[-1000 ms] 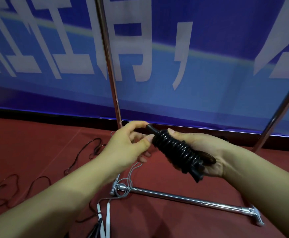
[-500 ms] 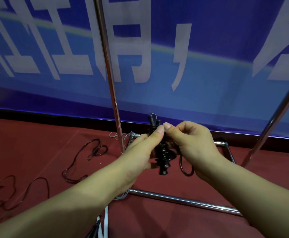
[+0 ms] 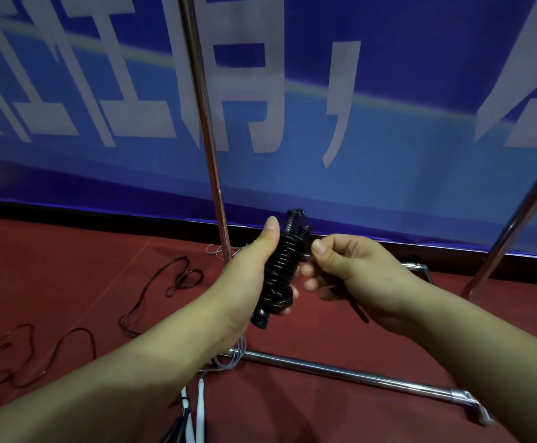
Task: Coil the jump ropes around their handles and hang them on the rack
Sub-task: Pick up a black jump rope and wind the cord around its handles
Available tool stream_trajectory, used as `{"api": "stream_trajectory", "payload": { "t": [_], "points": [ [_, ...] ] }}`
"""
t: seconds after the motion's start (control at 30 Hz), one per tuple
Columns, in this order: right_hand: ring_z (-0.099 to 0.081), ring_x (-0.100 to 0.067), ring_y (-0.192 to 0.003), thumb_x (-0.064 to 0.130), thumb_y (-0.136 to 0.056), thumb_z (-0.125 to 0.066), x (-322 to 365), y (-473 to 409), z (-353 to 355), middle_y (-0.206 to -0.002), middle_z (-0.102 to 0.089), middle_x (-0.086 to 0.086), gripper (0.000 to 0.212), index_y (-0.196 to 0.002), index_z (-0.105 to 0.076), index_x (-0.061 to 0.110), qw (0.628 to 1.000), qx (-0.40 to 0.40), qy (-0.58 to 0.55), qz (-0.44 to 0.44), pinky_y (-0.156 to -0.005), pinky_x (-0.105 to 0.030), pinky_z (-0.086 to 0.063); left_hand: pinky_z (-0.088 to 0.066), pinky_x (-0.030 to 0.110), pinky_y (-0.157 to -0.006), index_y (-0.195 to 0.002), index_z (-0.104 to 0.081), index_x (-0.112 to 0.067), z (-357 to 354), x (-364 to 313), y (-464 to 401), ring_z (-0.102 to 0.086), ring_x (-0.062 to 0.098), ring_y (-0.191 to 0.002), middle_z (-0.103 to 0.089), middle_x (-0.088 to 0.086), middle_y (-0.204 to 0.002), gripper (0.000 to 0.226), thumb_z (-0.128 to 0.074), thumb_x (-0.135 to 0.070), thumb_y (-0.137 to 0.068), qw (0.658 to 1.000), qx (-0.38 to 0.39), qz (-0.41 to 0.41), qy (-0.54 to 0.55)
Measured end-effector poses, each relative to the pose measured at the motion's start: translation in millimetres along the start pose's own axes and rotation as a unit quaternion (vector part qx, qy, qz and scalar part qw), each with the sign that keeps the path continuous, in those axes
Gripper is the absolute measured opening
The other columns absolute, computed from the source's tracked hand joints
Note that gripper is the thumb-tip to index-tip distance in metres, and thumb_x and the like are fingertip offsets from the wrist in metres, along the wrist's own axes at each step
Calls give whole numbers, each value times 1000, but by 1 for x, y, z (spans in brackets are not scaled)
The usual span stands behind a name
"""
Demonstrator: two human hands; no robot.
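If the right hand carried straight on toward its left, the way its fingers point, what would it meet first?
Most likely the black jump rope coiled around its handles, gripped upright by the left hand; the right hand sits just beside it, though depth is unclear.

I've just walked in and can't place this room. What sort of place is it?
Probably a sports hall or gym. A red floor runs up to a big blue banner, a metal rack stands on it, and loose jump ropes lie about while the hands coil a black jump rope.

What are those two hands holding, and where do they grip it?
The left hand grips the coiled black jump rope around its wound middle. The right hand pinches its loose rope end.
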State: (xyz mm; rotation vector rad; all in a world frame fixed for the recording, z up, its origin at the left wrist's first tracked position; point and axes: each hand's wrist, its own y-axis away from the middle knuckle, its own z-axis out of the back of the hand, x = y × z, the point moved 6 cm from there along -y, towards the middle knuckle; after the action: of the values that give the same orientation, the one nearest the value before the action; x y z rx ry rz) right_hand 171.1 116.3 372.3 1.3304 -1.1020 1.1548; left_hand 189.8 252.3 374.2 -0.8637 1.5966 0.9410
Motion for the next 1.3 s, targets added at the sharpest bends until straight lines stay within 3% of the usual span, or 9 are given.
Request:
{"api": "stream_trajectory", "payload": {
  "t": [0.13, 0.23, 0.33, 0.47, 0.57, 0.7, 0.87, 1.13, 1.3],
  "points": [
    [-49, -13, -54, 41, -79, -65, 4, 0, 1, -67, -62, -2, 25, -68, -64, 19, 999, 10, 31, 13, -54, -24, -40, -47, 33, -57, -95, -69, -12, 1, -7, 3, -57, 21, -60, -65, 5, -75, 61, -54, -68, -79, 1000, -5, -10, -27],
    [-49, -12, -51, 40, -73, -70, 6, -1, 7, -64, -59, -2, 27, -72, -63, 15, 998, 4, 52, 22, -48, -20, -39, -48, 29, -52, -96, -69, -15, 0, -5, 4, -58, 18, -58, -64, 4, -77, 49, -71, -60, -74, 999, 10, -8, -46],
    [-49, -12, -56, 34, -75, -71, 6, -2, 10, -67, -59, -3, 16, -75, -68, 18, 998, 30, 47, 38, -54, -22, -41, -46, 26, -47, -91, -68, -19, -3, -3, 4, -57, 17, -55, -62, 3, -75, 36, -82, -46, -71, 998, 28, -3, -57],
    [-50, -12, -62, 26, -81, -69, 7, -3, 13, -74, -61, -6, 16, -89, -67, 13, 996, 49, 39, 59, -60, -23, -42, -48, 26, -47, -104, -68, -13, -5, -3, 4, -63, 20, -58, -66, 4, -74, 51, -88, -42, -67, 998, 13, 4, -55],
    [-53, -11, -60, 25, -78, -69, 4, -2, 14, -70, -64, -1, 21, -94, -65, 11, 997, 52, 27, 57, -59, -20, -46, -57, 32, -55, -115, -63, -11, -5, 2, 5, -73, 21, -75, -73, 0, -83, 68, -93, -42, -62, 999, -2, 18, -40],
    [-57, -13, -66, 29, -74, -72, 5, -1, 20, -77, -68, -2, 29, -97, -68, 12, 996, 28, 66, 59, -64, -22, -47, -60, 40, -76, -101, -67, -12, 3, 5, 2, -68, 16, -74, -69, 3, -77, 53, -84, -36, -56, 999, -23, 16, -32],
    [-58, -13, -66, 33, -73, -73, 8, 0, 25, -75, -67, -3, 35, -102, -68, 12, 995, 2, 74, 69, -69, -35, -42, -55, 24, -57, -100, -71, -13, 2, -1, 1, -70, 15, -67, -72, 3, -75, 50, -82, -36, -57, 999, -31, 4, -25],
    [-55, -17, -68, 34, -75, -75, 8, 1, 27, -75, -59, -7, 43, -112, -68, 15, 995, 24, 56, 76, -68, -39, -38, -48, 21, -46, -111, -67, 0, -5, 0, 7, -65, 17, -60, -69, 10, -77, 50, -67, -37, -77, 999, 20, 35, -10],
    [-50, -11, -65, 40, -79, -76, 6, 2, 19, -72, -55, -1, 42, -117, -70, 22, 993, 82, 57, 69, -59, -28, -38, -54, 39, -75, -124, -65, -1, -5, 7, 6, -63, 26, -78, -65, 13, -89, 59, -64, -40, -80, 997, 52, 58, -6]
  ]
}}
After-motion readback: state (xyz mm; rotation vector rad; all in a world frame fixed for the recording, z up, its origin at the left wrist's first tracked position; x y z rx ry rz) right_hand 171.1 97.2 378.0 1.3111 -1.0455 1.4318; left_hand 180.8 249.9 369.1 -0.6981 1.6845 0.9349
